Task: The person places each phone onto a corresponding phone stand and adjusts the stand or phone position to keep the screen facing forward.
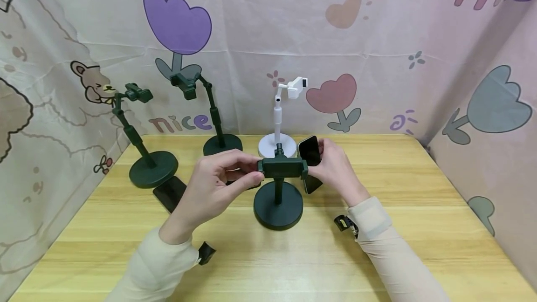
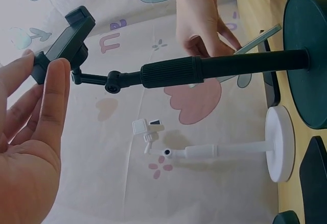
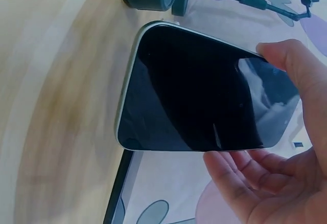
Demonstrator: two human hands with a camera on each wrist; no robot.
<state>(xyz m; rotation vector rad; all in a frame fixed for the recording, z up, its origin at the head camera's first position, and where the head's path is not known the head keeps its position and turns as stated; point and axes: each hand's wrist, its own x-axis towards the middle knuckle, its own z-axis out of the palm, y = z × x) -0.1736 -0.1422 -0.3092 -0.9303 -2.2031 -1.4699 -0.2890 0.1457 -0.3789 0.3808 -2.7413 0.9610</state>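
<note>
A dark green phone stand [image 1: 278, 206] stands upright mid-table, its clamp [image 1: 283, 168] at the top holding no phone. My left hand [image 1: 214, 190] pinches the left end of that clamp between thumb and fingers. To the right of the stand, my right hand [image 1: 337, 171] grips a black-screened phone [image 3: 204, 96] with a pale edge. Thumb and fingers hold it by its two long edges, near its upper end. The phone is tilted, its lower end close to the tabletop. Another dark phone [image 2: 272, 75] lies on the table behind it, partly hidden.
Two more green stands, one at left [image 1: 153, 169] and one at back [image 1: 222, 143], and a white stand [image 1: 278, 120] stand around on the wooden table [image 1: 335, 269]. A black phone [image 1: 169, 193] lies by the left stand. A printed cloth [image 1: 251, 22] hangs behind.
</note>
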